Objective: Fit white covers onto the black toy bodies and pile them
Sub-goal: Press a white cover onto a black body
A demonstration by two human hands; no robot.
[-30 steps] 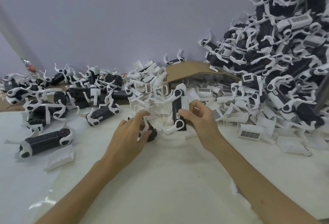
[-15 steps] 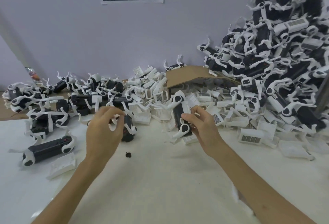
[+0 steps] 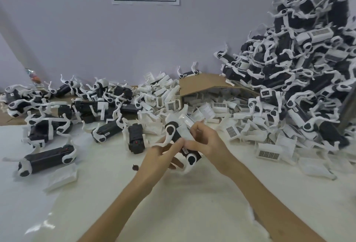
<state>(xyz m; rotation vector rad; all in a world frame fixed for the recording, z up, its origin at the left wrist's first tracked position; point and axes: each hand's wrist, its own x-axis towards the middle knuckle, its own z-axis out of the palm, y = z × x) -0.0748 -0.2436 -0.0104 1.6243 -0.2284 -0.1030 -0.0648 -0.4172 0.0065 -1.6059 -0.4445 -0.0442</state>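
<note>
Two-handed grip: pinched body (image 3: 192, 155) with left hand (image 3: 163, 157) below-left, right hand (image 3: 209, 145) right; held axis slanting up-left, cover (image 3: 185, 130) on right hand's side.

Head cam, 1 wide-angle view.
Faces forward and down across table (image 3: 192, 213) toward wall (image 3: 77, 30); left hand (image 3: 161, 155) and right hand (image 3: 210, 145) close, mid-frame.

Above the counter (image 3: 192, 207), the left grip (image 3: 163, 155) holds a black toy body (image 3: 176, 127) from below, and the right grip (image 3: 209, 143) pinches a white cover (image 3: 185, 130) against it. Finished toys (image 3: 308, 72) are heaped to the right of the grips, and bare bodies (image 3: 48, 158) lie to the left.
</note>
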